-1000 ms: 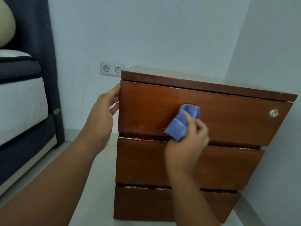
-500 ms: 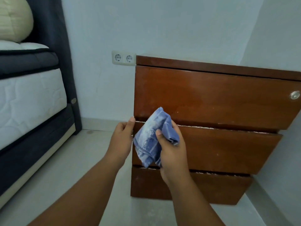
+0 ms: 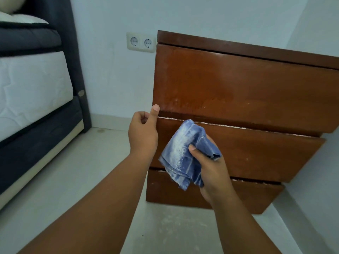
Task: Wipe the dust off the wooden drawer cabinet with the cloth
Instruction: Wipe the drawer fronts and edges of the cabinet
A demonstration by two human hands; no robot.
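- Wooden drawer cabinet (image 3: pixel 238 92): standing on the floor in the corner, right flank close to the side wall, three drawer fronts facing the camera. Filling more of the view than a second ago, with the camera dropped lower and nearer, so the top surface is now out of sight.
- Top drawer front: smeared and hazy across the middle, pale specks along the lower edge; judged only partly wiped.
- Middle and bottom drawer fronts: white dust lining their upper edges, apparently untouched; probably next in line.
- Floor (image 3: pixel 174 226): faint pale powder scattered in front of the cabinet base.
- Bed (image 3: pixel 33 85): to the left, well apart from the cabinet; double wall socket (image 3: pixel 140 42) just beside the cabinet's top left corner.
- Cloth (image 3: pixel 185 154): blue, bunched, streaked white with picked-up dust. Pressed on the top drawer a second ago; now lifted clear, hanging in front of the middle drawer. Dirty face turned outward, so refolding to a clean side looks advisable.
- Right hand (image 3: pixel 212 169): closed around the cloth, thumb pinching it from the front.
- Left hand (image 3: pixel 144 132): moved down from the cabinet's upper left edge to the gap between top and middle drawers; holding nothing, fingers loosely curled, thumb raised against the cabinet's left edge.
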